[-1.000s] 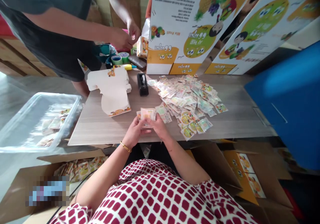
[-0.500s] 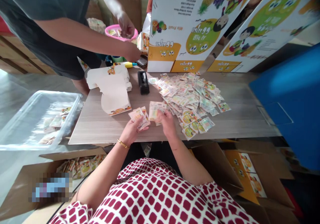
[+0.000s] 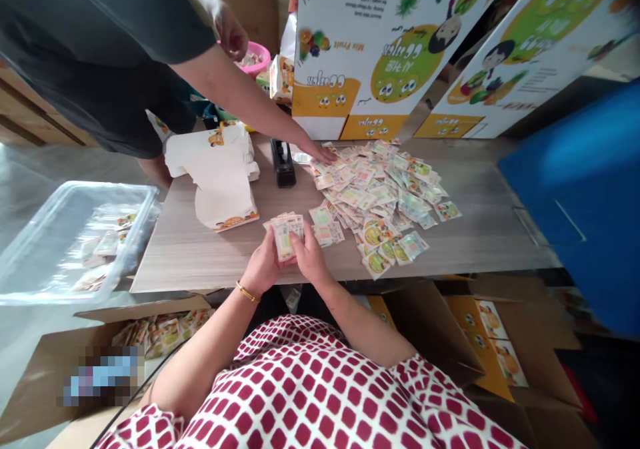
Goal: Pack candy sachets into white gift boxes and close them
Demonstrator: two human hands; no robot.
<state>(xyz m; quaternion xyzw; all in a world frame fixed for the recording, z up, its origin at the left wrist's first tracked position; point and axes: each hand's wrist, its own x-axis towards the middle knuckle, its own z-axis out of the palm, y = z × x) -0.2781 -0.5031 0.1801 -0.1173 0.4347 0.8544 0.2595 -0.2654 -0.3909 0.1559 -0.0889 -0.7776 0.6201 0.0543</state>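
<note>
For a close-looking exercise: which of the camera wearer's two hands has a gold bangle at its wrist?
The left hand: the gold bangle circles its wrist. The right hand, also on the stack of sachets, has a bare wrist.

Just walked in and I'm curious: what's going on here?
The person's left hand and right hand hold a small stack of printed sachets over a wood-grain table. A co-worker's hand touches the edge of a large loose pile of sachets. A black tape dispenser and a part-folded white carton lie nearby.
</note>
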